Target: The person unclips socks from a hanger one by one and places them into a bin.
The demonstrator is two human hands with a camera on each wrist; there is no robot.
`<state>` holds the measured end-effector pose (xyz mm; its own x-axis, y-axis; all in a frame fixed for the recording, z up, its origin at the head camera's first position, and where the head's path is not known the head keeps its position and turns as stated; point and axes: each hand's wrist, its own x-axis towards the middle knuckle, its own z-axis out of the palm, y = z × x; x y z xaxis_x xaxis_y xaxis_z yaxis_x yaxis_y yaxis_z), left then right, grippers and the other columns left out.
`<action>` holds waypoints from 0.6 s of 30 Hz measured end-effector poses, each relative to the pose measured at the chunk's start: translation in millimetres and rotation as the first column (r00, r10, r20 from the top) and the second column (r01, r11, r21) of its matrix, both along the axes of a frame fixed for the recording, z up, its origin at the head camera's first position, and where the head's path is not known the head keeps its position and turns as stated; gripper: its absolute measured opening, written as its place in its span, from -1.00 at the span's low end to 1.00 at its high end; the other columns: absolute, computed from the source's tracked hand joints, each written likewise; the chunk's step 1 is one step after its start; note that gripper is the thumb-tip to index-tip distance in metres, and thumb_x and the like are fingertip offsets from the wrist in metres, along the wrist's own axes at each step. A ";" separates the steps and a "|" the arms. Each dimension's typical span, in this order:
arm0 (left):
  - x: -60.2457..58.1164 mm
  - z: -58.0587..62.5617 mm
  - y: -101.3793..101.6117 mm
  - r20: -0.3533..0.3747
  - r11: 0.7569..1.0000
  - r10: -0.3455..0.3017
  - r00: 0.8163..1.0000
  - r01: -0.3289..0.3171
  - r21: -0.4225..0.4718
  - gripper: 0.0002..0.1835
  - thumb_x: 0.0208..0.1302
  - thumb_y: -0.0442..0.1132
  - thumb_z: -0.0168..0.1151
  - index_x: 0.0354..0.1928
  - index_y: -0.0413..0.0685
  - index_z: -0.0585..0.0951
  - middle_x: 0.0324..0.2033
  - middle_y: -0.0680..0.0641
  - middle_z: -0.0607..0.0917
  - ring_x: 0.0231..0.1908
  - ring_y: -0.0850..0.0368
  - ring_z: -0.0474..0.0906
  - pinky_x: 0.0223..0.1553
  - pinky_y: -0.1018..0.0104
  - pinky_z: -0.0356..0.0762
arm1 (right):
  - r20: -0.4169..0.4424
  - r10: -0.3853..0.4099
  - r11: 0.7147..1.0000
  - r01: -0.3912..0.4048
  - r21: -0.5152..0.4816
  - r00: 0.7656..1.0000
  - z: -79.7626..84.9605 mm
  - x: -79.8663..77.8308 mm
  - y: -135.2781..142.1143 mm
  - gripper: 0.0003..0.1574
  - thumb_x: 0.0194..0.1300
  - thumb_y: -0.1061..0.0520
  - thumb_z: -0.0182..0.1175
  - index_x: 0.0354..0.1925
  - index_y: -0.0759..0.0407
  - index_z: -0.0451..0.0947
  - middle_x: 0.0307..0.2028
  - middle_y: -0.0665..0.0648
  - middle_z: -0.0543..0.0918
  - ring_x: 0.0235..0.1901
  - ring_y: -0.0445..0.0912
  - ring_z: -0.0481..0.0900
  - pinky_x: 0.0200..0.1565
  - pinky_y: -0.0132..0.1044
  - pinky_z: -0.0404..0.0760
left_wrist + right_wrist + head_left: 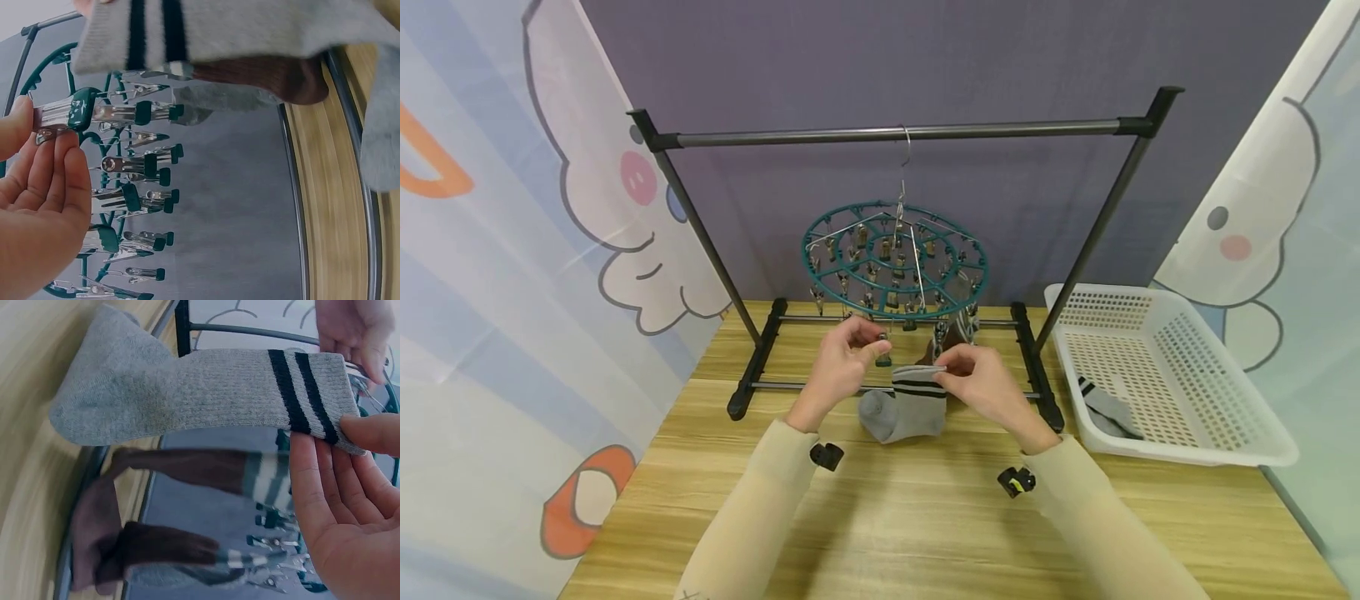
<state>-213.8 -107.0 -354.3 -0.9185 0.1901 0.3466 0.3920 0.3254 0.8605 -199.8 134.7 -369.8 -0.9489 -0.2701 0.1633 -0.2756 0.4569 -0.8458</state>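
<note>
A grey sock (919, 410) with two black stripes near its cuff hangs from my right hand (983, 385). The thumb and fingers of that hand pinch one corner of the cuff. Just left of the cuff, my left hand (841, 360) grips a metal clip (61, 114) with dark green tips between thumb and fingers. In the left wrist view the clip's tips look closed, apart from the sock. The clip belongs to a round green hanger (895, 316). Brown socks with striped cuffs (187, 470) hang from the hanger behind the grey sock.
A metal rack (820, 136) with black feet carries the hanger by its hook. Several other clips (128, 164) dangle around the ring. At the right stands a white basket (1180, 455) with a striped grey sock (1108, 408) inside. Printed curtains flank the wooden table (917, 533).
</note>
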 end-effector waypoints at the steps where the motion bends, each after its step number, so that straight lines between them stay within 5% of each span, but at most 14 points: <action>1: 0.3 -0.2 -0.1 0.003 1.000 0.003 1.000 -0.003 -0.006 -0.80 0.42 -0.24 0.32 -0.02 -0.19 0.67 -0.26 -0.09 0.65 -0.26 0.03 0.58 -0.13 0.08 0.57 | -0.011 0.006 1.000 -0.006 -0.007 1.000 1.7 0.3 3.0 -0.89 0.35 0.17 0.35 -0.17 0.16 0.70 -0.30 0.10 0.71 -0.36 -0.03 0.63 -0.38 -0.22 0.57; 18: -0.9 -9.5 -1.3 -0.037 0.998 0.058 0.998 -0.057 0.016 -0.74 0.43 -0.25 0.31 0.06 -0.22 0.64 -0.21 -0.13 0.63 -0.20 -0.02 0.57 -0.01 0.04 0.56 | -0.170 -0.051 0.998 0.057 0.031 0.984 61.2 4.2 54.9 -0.83 0.36 0.13 0.37 -0.14 0.19 0.71 -0.24 0.15 0.72 -0.30 -0.01 0.68 -0.34 -0.24 0.60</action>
